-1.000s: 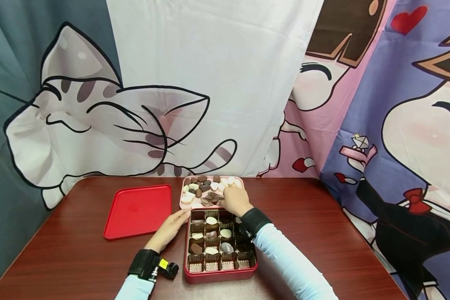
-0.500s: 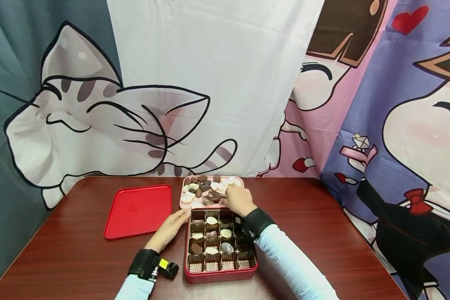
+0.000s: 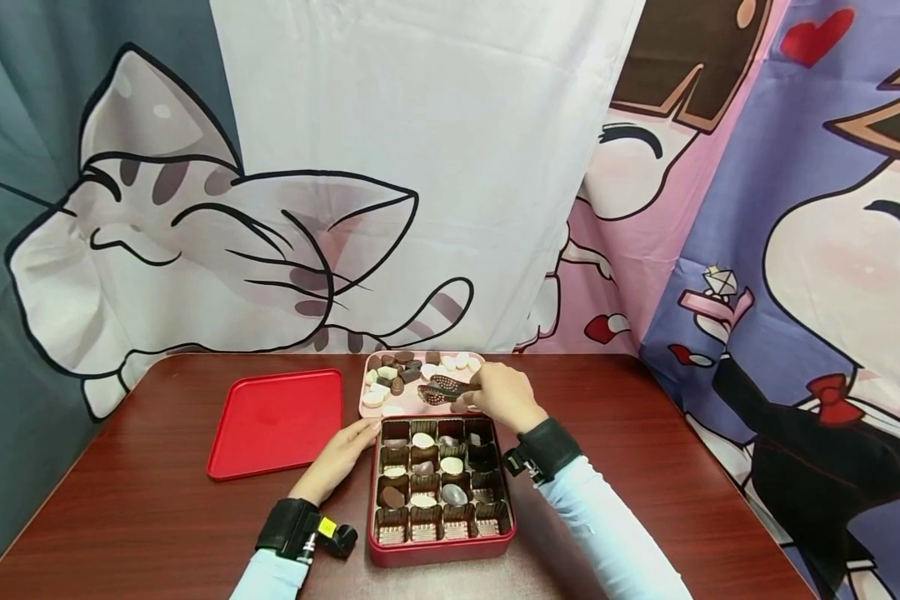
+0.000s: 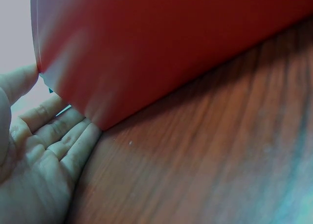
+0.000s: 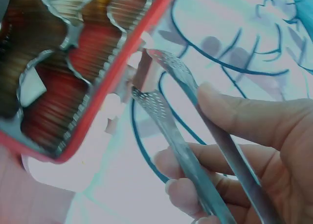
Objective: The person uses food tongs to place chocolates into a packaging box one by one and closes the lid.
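1 red box [image 3: 441, 550], 1 pink tray [image 3: 371, 410], 1 tongs [image 3: 444, 387], right hand [image 3: 502, 396]

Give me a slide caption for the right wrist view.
Right hand grips perforated metal tongs pinching a brown chocolate piece beside the red compartmented box.

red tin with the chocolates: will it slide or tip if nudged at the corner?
The square red metal chocolate box sits low and flat on the glossy wooden table, so it likely slides, not tips. The left hand steadies its corner. Its paper cups look light, easily shifted.
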